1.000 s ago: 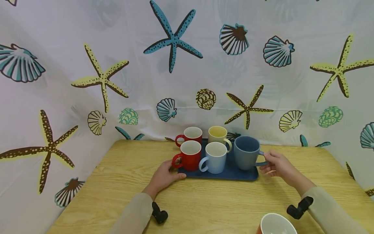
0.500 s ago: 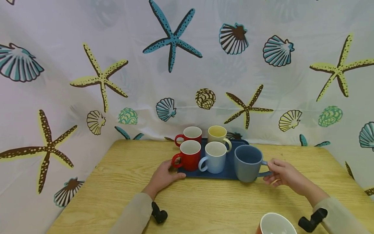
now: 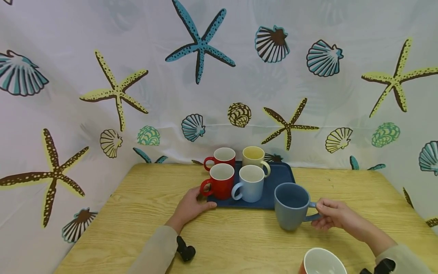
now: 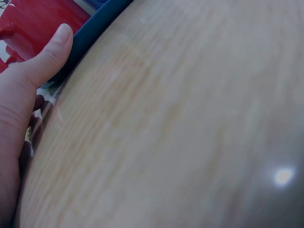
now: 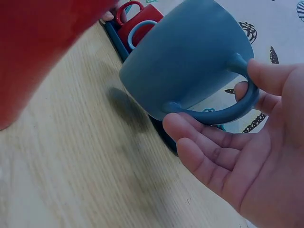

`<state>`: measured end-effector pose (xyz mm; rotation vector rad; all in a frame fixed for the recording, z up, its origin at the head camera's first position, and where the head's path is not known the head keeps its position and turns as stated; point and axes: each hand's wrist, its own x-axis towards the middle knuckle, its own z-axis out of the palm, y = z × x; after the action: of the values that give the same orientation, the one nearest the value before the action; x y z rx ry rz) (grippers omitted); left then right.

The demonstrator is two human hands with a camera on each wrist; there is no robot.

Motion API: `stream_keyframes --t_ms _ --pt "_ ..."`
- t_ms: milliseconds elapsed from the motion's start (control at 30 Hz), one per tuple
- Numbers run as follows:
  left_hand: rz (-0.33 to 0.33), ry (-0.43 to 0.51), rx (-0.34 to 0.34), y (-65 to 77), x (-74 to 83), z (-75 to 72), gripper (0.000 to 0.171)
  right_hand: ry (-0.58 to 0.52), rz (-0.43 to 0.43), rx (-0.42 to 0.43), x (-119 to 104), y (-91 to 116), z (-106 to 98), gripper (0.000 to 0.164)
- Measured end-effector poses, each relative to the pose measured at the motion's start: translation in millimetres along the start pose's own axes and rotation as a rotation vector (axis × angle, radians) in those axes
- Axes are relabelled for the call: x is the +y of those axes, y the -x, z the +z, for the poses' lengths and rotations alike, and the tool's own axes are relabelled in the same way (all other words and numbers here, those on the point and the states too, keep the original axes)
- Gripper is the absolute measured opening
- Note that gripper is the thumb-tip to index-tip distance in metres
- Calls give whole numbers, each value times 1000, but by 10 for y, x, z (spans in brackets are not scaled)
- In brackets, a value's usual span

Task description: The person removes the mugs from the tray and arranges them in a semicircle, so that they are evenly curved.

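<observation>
White cloth (image 3: 154, 110) printed with starfish and shells hangs behind a pale wood-grain tabletop (image 3: 154, 198) in the head view. A large grey-blue mug (image 3: 290, 215), plain and slightly tapered toward its base, appears at the front right corner of a navy tray (image 3: 282, 179). The right hand (image 3: 333, 216) pinches its handle. On the tray stand two red mugs (image 3: 222, 186), a yellow mug (image 3: 251, 160) and a light blue mug (image 3: 252, 189); the left hand (image 3: 191, 207) touches the tray's front left corner.

In the left wrist view, the left thumb lies extended along the tray's rim; the other fingers are mostly hidden, so their grip cannot be told.

In the right wrist view, the grey-blue mug looks smooth and matt, tilted above its shadow, thumb and fingers closed around its looped handle.
</observation>
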<state>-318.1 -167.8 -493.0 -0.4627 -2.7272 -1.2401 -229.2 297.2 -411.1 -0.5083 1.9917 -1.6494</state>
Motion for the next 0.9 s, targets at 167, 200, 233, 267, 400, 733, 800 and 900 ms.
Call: stream_keyframes --t_ms 167,200,233,267,400,733,800,900 --pt "-2 2 -3 -3 -6 6 62 -30 -24 -76 48 38 24 28" --pt "-5 -1 -4 -3 -9 7 62 -41 -28 -91 59 48 26 27" --pt "-7 -3 -5 -5 -13 9 63 -54 -34 -104 69 56 27 26" --pt "-8 -4 -5 -7 -16 10 63 -68 -41 -118 81 64 28 26" --pt "-7 -7 -8 -13 -26 11 65 -125 -62 -183 139 97 40 26" --pt "-17 -13 -8 -21 -32 12 67 -196 -105 -267 290 158 109 28" --pt "-19 -14 -9 -23 -34 16 67 -199 -107 -262 311 178 118 26" --pt "-18 -15 -8 -25 -37 17 67 -203 -109 -254 334 204 133 25"
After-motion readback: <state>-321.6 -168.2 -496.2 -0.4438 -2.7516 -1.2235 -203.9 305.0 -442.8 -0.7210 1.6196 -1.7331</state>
